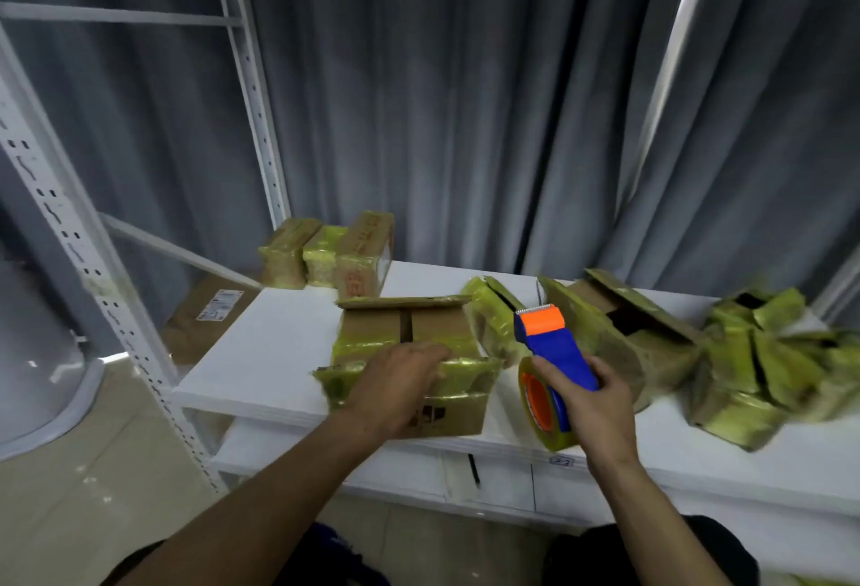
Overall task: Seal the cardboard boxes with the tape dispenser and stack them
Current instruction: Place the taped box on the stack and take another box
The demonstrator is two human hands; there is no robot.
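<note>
Found one brown cardboard box (409, 338), banded in yellowish tape, at the near edge of the white tabletop (279, 343); taken as the reference for all positions below. Noted the left grip (395, 380) laid flat on the near top edge of that box, fingers extended and pressing, clasping nothing; judged to be pinning the flaps down and keeping the box from sliding under the coming pull of tape. Observed a dark gap along the centre seam and a far flap standing slightly proud, so sealing judged not yet complete. Recorded the right grip (591, 399) just right of the box, clenched round the handle of a blue plastic tape dispenser (549, 343) with an orange toothed head pointing up and away, apart from the cardboard. Noted its roll of clear tape (544, 404) on an orange hub beneath the handle. Judged held ready for a run along the seam. Further right of the box, logged several open cardboard boxes (619, 329), flaps up, awaiting sealing; contact between the nearest and the reference box not determinable. Behind and left of the box, logged three taped boxes (325, 250) side by side, apparently finished. Left of the box, logged a white perforated metal upright (70, 236).
</note>
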